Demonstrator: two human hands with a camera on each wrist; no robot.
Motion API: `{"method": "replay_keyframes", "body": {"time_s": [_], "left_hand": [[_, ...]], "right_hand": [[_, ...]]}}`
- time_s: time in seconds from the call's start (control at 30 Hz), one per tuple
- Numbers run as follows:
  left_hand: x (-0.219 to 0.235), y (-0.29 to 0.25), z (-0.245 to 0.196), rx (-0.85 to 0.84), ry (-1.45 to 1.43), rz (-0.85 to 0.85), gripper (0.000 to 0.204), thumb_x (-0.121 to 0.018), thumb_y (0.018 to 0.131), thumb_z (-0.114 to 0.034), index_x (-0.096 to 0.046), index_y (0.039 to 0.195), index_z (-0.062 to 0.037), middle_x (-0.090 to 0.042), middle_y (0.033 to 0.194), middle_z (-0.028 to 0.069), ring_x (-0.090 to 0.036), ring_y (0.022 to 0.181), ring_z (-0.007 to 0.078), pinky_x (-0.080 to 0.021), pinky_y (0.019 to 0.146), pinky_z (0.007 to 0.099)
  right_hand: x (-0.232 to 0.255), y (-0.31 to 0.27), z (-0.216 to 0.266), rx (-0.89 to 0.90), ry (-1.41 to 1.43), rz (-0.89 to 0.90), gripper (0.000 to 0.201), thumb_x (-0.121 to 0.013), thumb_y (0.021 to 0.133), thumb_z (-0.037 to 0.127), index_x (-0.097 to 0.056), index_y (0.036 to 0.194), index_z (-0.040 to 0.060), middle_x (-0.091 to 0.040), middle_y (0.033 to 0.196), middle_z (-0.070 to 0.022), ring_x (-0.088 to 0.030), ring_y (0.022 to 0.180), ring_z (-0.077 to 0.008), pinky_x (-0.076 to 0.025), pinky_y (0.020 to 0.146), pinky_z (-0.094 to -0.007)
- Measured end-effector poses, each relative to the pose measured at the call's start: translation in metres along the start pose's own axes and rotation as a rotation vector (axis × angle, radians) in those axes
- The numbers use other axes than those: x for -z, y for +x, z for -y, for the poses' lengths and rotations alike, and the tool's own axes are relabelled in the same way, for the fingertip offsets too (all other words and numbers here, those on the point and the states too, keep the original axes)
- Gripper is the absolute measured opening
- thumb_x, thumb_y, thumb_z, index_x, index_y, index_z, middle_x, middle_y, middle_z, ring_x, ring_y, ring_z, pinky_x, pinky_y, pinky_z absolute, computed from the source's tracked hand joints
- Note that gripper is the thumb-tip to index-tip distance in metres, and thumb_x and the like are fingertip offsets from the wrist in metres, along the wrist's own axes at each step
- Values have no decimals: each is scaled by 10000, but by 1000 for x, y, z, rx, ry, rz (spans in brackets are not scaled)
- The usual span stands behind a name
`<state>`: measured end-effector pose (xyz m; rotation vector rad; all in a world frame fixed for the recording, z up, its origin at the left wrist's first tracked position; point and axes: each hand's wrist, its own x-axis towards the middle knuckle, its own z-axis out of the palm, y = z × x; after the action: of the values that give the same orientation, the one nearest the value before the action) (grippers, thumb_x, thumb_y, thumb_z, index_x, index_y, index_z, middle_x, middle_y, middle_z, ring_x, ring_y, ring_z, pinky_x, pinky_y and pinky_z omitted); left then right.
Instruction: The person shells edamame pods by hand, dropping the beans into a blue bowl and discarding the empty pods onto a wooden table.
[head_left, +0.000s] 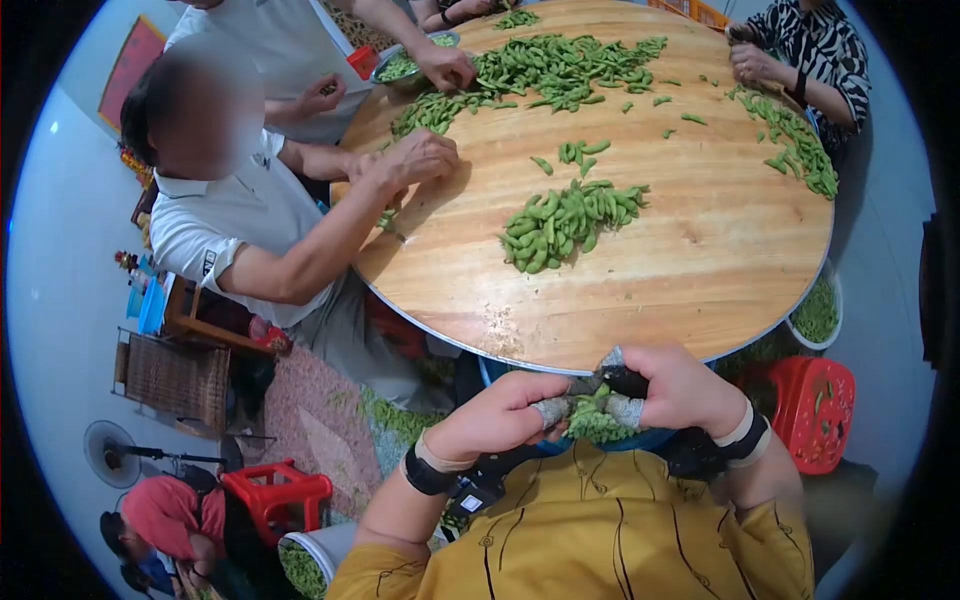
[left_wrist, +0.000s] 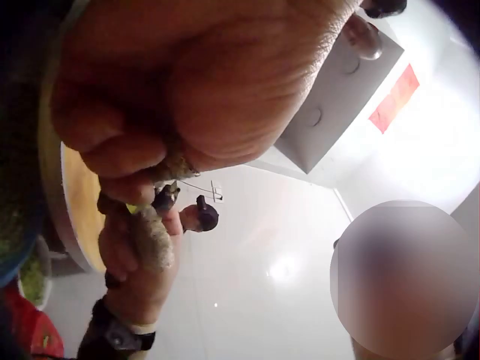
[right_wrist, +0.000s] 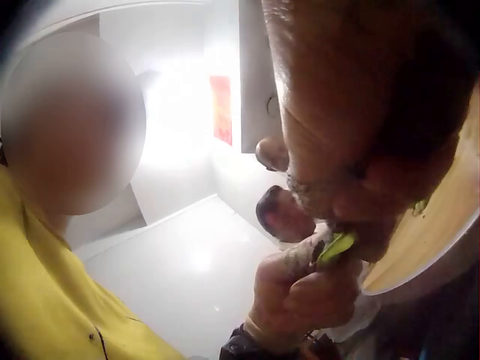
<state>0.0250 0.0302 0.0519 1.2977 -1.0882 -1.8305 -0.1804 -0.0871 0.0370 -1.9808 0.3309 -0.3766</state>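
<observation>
In the head view, my left hand point(head_left: 505, 408) and right hand point(head_left: 685, 388) meet just off the near table edge, with grey wrapping on several fingertips. A green edamame pod point(right_wrist: 336, 249) shows between the hands in the right wrist view. The left thumb and fingers pinch it, and the curled right fingers grip at its other side. Most of the pod is hidden by fingers. Under the hands lies a heap of shelled green beans point(head_left: 598, 420) in a blue basin point(head_left: 655, 438).
Edamame pods point(head_left: 560, 225) lie piled on the round wooden table point(head_left: 690, 270), with a bigger heap point(head_left: 565, 70) farther back. Other people work around the table. A red stool point(head_left: 815, 412) and a bucket of green pieces point(head_left: 818, 310) stand at the right.
</observation>
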Motion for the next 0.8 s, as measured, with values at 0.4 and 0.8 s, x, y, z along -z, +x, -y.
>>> {"method": "replay_keyframes", "body": {"time_s": [0.4,0.8], "left_hand": [[-5,22,13,-213,468,-199,205,-469,787,-3,-587,952,21,-562,724,151,-553,657,246,-458,638,330],[14,-17,43,37,-333,-150,305,-543,928,-207,-564,1122,27,-526,705,16,-381,506,63,-283,464,203]], "right_hand": [[-30,-3,-29,54,-436,-215,317,-672,661,64,-474,901,6,-555,709,-186,-568,698,-399,-456,594,-425],[-32,1,-30,-24,-227,-71,206,-639,740,132,-498,836,17,-570,710,-198,-576,716,-408,-453,595,-429]]}}
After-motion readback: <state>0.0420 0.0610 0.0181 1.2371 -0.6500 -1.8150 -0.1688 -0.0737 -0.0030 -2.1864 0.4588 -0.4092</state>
